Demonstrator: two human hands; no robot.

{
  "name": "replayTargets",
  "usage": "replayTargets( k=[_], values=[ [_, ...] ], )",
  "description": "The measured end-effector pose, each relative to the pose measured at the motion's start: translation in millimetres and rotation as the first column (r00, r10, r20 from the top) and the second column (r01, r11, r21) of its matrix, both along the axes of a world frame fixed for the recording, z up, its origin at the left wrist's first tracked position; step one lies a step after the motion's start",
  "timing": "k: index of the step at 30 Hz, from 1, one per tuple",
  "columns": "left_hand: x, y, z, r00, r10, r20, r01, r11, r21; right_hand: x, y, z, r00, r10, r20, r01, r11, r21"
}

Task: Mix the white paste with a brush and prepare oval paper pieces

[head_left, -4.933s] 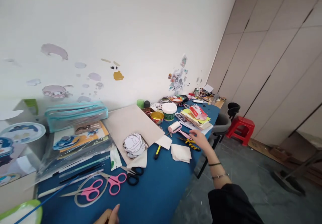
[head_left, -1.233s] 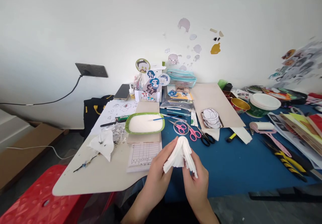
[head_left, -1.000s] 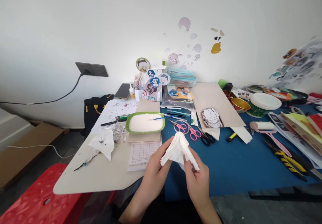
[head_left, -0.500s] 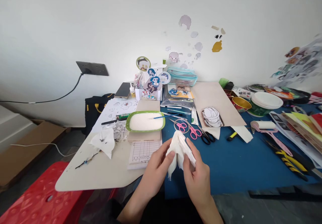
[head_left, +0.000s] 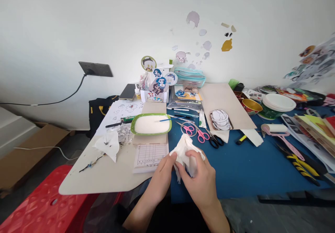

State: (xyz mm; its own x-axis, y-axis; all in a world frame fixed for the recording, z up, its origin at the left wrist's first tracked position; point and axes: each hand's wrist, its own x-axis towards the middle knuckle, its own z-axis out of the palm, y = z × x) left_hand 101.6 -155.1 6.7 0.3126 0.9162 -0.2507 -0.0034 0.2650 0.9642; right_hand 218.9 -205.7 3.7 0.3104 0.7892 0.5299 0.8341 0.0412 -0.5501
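A crumpled, folded white tissue (head_left: pixel 184 147) is held up between my two hands, just above the table's near edge. My left hand (head_left: pixel 162 172) grips its left side, thumb on top and fingers hidden behind. My right hand (head_left: pixel 201 177) pinches its lower right part, with thumb and forefinger curled around a fold. Loose strands of the tissue hang below. Beyond it lie pink-handled scissors (head_left: pixel 202 135) and black-handled scissors (head_left: pixel 215 141). To the left, a green-rimmed dish (head_left: pixel 133 127) of white liquid carries a thin blue brush (head_left: pixel 165 120) across its edge.
A printed form pad (head_left: pixel 151 155) and paper scraps (head_left: pixel 109 144) lie on the left. At the right are a lint roller (head_left: pixel 277 129), yellow-black pliers (head_left: pixel 300 166) and a white-lidded tub (head_left: pixel 278 102). A red stool (head_left: pixel 49 194) stands at lower left.
My right hand has shifted left and turned, its thumb and forefinger now pinching a lower fold of the tissue. The tissue has been turned slightly. The camera view has moved slightly.
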Motion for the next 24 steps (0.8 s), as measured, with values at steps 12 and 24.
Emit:
replayTargets(
  k=[12,24],
  values=[
    [5,-3,16.2,0.989,-0.005,-0.147,-0.007,0.997,-0.079,-1,7,-5.2,0.991,0.031,-0.128,-0.021,0.997,0.08],
    [2,5,1.6,0.99,0.044,-0.135,-0.054,0.996,-0.075,7,9,-6.8,0.983,0.123,-0.136,-0.121,0.992,0.027]
  ],
)
